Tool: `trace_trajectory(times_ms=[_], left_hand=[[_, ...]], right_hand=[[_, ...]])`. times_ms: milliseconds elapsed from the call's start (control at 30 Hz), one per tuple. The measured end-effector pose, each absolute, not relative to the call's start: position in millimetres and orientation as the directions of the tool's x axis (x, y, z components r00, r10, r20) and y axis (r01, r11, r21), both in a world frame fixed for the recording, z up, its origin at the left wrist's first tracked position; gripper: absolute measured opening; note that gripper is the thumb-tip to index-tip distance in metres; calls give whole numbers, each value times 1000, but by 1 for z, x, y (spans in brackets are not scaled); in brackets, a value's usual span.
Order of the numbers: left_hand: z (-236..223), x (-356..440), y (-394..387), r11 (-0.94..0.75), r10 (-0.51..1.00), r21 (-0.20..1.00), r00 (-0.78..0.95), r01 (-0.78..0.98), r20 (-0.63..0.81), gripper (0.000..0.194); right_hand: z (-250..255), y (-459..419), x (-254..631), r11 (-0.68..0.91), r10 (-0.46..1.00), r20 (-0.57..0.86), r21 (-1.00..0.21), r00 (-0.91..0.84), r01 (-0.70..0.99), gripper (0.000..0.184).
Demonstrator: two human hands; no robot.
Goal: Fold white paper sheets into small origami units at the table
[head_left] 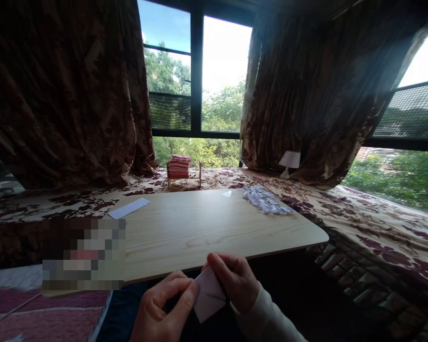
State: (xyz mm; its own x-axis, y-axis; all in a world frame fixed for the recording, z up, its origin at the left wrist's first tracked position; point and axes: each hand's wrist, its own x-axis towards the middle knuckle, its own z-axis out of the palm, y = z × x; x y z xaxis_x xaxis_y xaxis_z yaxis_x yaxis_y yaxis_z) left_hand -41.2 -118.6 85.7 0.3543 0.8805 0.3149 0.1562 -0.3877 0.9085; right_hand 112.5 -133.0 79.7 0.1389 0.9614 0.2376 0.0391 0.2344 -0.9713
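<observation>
A small piece of folded white paper [210, 299] is held between my two hands, just in front of the table's near edge. My left hand [166, 301] pinches its left side with thumb and forefinger. On the upper right edge, my right hand [235, 280] grips it with closed fingers. Creases run across the paper's face. A pile of small folded white paper pieces [266, 199] lies at the table's far right, and one small white piece [227, 194] sits by the back edge. A stack of flat white paper strips [129, 208] rests at the far left.
The pale wooden table [185, 237] has a rounded right corner. Behind it, a flowered cloth ledge carries a small rack with folded red-and-white cloths [180, 167] and a white lamp [289, 161]. Part of the left side is blurred by blocks. Curtains hang beside the windows.
</observation>
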Motion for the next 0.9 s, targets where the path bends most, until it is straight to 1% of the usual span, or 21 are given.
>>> trace_trajectory(times_ms=[33, 100, 167, 267, 333, 433, 500, 700, 767, 900], left_hand=[[84, -41, -118, -373, 891, 915, 332, 152, 308, 18], [82, -42, -116, -349, 911, 926, 282, 140, 301, 17], [81, -41, -115, -344, 924, 931, 220, 125, 312, 15], [80, -39, -117, -347, 930, 933, 161, 92, 330, 13], [81, -37, -119, -320, 935, 945, 180, 65, 305, 14], [85, -35, -118, -271, 936, 961, 248, 53, 250, 17], [89, -33, -115, -275, 931, 960, 267, 56, 251, 19], [96, -29, -114, -349, 911, 930, 276, 117, 307, 20], [96, -29, -116, -358, 909, 928, 266, 105, 320, 20], [91, -30, -118, -383, 905, 918, 244, 108, 349, 20]], right_hand=[[79, -133, 113, 214, 967, 215, -977, 137, 26, 48], [78, -135, 113, 233, 963, 240, -970, 126, 70, 50], [75, -139, 110, 280, 947, 300, -947, 116, 160, 44], [67, -144, 102, 350, 902, 396, -903, 170, 249, 31], [61, -145, 99, 425, 844, 494, -853, 208, 302, 28], [61, -144, 100, 503, 772, 606, -766, 191, 401, 26], [65, -144, 103, 503, 778, 611, -743, 142, 441, 25], [76, -146, 106, 431, 863, 505, -750, 14, 502, 31], [74, -148, 105, 468, 839, 543, -726, 4, 504, 31], [71, -150, 102, 569, 730, 682, -643, 46, 513, 24]])
